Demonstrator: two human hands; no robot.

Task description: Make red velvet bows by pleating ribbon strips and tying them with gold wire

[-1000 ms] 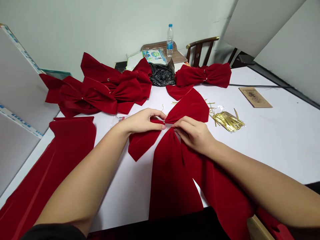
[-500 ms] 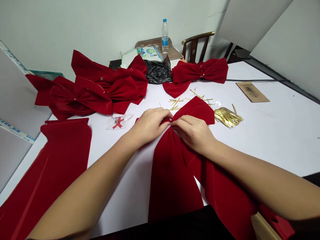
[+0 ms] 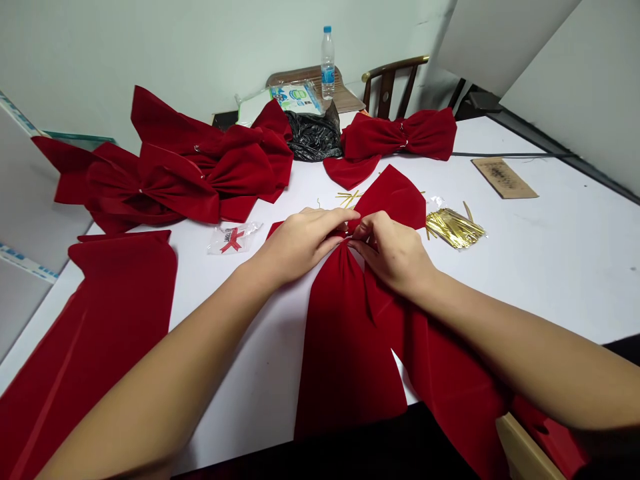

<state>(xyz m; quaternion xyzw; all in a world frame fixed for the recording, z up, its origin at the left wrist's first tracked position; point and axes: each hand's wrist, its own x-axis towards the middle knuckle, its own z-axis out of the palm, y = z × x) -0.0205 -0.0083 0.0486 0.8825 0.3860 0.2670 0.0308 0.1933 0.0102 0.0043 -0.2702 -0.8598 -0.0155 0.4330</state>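
A red velvet bow (image 3: 350, 347) lies in front of me, its two long tails hanging toward the table's near edge. My left hand (image 3: 305, 243) is closed on the bow's gathered middle, thumb and fingers pinching the cloth from the left. Against the same knot, my right hand (image 3: 393, 250) pinches with thumb and forefinger; a small shiny bit, perhaps a twist tie, shows between the hands. The upper right loop stands up behind my fingers, while the left loop is mostly hidden by my left hand. Gold twist ties (image 3: 349, 198) lie loose just beyond.
Finished-looking red bows (image 3: 170, 180) are piled at the back left, another bow (image 3: 400, 139) at the back right. Flat red cloth (image 3: 120, 300) lies left. A bag of gold twist ties (image 3: 455, 228), a cardboard piece (image 3: 505, 178), a small packet (image 3: 233, 239) and a black plastic bag (image 3: 315, 137) are around.
Both hands stay at the bow's middle. The right fingers have shifted and curled more, and the upper right loop now stands higher. The camera view has shifted slightly.
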